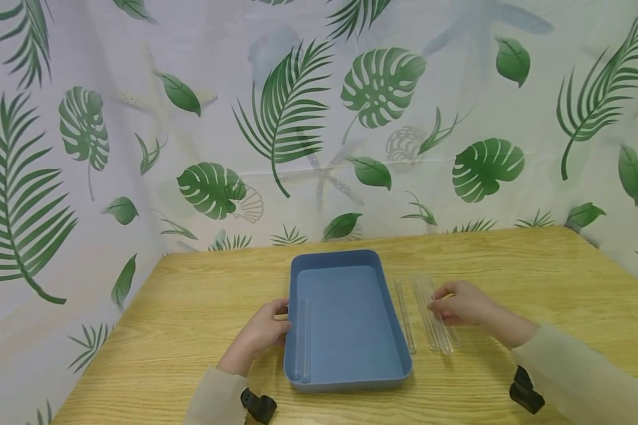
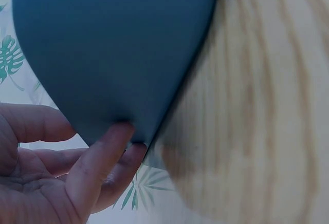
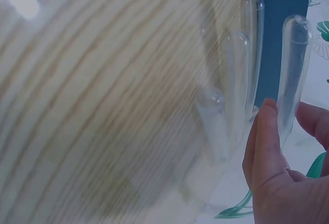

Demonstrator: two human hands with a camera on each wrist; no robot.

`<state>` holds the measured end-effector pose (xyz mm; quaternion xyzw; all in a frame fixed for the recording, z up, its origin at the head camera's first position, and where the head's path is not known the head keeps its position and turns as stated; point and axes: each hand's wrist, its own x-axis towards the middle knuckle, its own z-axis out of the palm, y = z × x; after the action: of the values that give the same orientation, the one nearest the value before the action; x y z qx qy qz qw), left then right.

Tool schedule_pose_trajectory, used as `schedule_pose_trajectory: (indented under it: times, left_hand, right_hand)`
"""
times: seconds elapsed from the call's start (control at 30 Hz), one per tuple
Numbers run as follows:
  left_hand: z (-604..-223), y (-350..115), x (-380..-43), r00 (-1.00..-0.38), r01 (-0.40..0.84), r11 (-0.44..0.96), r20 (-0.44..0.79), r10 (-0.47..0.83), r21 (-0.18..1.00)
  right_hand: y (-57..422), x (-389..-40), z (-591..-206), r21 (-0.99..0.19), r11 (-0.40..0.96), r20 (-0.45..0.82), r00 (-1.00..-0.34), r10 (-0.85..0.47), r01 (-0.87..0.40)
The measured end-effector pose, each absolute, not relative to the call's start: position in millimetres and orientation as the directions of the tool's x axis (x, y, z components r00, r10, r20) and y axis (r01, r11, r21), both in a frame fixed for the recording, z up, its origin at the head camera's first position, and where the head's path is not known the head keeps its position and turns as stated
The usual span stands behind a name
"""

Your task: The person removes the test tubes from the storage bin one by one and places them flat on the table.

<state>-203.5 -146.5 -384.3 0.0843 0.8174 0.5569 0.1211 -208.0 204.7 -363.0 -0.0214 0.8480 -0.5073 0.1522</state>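
My left hand (image 1: 266, 326) holds the left side of the blue tray (image 1: 351, 386). Its fingers (image 2: 100, 152) lie bent against the tray's outer wall, and the thumb meets the rim. Two clear test tubes (image 1: 302, 342) lie lengthwise inside the tray, along its left wall. To the right of the tray, my right hand (image 1: 462, 304) pinches a clear round-ended test tube (image 3: 293, 62) between thumb and fingers. Below and beside it, other clear test tubes (image 3: 237, 75) lie on the table; one test tube (image 1: 406, 319) is close along the tray's right wall.
A wood-grain table (image 1: 218, 283) bears everything. Behind it hangs a white curtain (image 1: 308, 218) with green leaf prints, which also runs along both sides. A black wrist camera (image 1: 259, 407) is strapped on the left arm, another black camera (image 1: 526, 391) on the right.
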Motion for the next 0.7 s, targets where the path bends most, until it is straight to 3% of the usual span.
schedule_pose_trajectory:
  times: [0.7]
  left_hand:
    - [-384.2,-146.9,-203.2,-0.955,0.015,0.364,-0.095,0.282,0.931]
  right_hand:
    - [231.9,-209.4,-369.4,-0.849,0.513,-0.239,-0.957,-0.165,0.124]
